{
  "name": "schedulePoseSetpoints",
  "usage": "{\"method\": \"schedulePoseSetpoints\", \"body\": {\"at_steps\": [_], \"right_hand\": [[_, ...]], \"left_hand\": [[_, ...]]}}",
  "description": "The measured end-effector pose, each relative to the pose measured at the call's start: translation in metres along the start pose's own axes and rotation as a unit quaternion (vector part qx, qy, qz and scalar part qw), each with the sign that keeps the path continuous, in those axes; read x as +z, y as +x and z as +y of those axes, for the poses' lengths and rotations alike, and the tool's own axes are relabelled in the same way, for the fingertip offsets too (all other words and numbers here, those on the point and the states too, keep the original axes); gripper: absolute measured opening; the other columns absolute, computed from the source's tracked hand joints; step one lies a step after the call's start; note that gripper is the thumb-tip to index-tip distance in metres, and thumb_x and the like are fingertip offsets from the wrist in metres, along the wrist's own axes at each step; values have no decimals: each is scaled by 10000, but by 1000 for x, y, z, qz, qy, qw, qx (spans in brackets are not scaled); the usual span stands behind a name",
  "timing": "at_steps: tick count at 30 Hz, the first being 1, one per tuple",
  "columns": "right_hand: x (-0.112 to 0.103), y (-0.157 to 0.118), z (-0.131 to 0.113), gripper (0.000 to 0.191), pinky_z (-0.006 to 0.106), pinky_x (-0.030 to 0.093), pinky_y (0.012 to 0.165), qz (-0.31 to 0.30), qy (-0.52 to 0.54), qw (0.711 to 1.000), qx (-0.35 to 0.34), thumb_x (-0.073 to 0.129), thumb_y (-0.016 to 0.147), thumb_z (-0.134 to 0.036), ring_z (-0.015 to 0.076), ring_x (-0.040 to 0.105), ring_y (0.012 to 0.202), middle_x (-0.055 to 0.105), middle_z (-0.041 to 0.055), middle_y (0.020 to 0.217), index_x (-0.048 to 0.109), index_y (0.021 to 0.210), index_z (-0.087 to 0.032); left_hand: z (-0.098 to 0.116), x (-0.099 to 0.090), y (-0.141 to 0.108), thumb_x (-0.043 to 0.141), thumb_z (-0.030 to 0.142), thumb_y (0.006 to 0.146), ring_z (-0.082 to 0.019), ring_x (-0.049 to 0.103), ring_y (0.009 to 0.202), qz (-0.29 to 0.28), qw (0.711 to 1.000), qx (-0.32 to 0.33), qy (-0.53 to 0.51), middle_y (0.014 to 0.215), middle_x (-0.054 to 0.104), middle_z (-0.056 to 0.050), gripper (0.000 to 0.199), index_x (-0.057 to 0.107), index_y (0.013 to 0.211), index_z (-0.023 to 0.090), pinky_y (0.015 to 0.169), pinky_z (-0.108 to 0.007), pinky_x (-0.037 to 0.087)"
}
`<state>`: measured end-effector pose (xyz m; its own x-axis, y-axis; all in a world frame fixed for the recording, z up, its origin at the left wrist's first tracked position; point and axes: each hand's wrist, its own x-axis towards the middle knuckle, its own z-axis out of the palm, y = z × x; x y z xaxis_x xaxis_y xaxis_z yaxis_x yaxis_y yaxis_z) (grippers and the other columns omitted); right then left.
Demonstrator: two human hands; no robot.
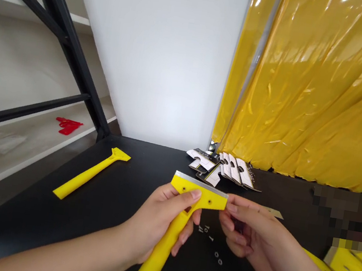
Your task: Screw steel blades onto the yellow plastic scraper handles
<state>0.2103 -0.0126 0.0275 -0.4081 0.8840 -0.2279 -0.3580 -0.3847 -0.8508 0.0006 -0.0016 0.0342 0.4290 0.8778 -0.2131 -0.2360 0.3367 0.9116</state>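
A yellow scraper [167, 239] with a metal blade [200, 184] along its top edge is held up over the black table. My left hand [164, 216] is wrapped round the neck of its handle, thumb pressed on the head between two small holes. My right hand [248, 230] is closed, its thumb and fingertips pinching the right end of the head. Something dark in the curl of its lower fingers cannot be made out. Below, between the hands, several small screws [211, 238] and nuts [220, 262] lie on the table.
Another yellow scraper handle [86, 175] lies to the left. Black-and-white cards [236, 170] are piled at the back. More yellow scraper parts [350, 265] lie at right, near a pale flat strip [274, 212]. A black metal frame [75, 62] and shelves stand left.
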Motion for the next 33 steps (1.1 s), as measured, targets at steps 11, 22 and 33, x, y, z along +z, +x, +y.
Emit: {"method": "schedulePoseSetpoints", "body": {"at_steps": [11,22,33], "right_hand": [[0,-1,0,248,286,155,539,-27,10,1000,5,693,958,-381,96,249,598,481,-21,744,587,854,-184],[0,-3,-1,185,292,169,553,-63,-14,998,-10,656,987,-368,113,234,615,443,-16,753,664,928,-193],[-18,10,3,256,314,338,673,96,-154,960,-212,626,1017,-483,173,398,738,480,3,769,705,974,-243]], "left_hand": [[-1,-1,1,619,526,977,-83,437,318,-7,1000,-4,21,416,518,20,450,634,724,154,321,-148,372],[3,-4,-2,567,574,981,-76,390,320,-39,998,-4,53,401,487,20,499,603,700,163,356,-164,361],[8,-5,-3,608,504,980,-77,406,346,-12,999,-17,32,409,470,30,456,553,664,181,386,-168,347]]}}
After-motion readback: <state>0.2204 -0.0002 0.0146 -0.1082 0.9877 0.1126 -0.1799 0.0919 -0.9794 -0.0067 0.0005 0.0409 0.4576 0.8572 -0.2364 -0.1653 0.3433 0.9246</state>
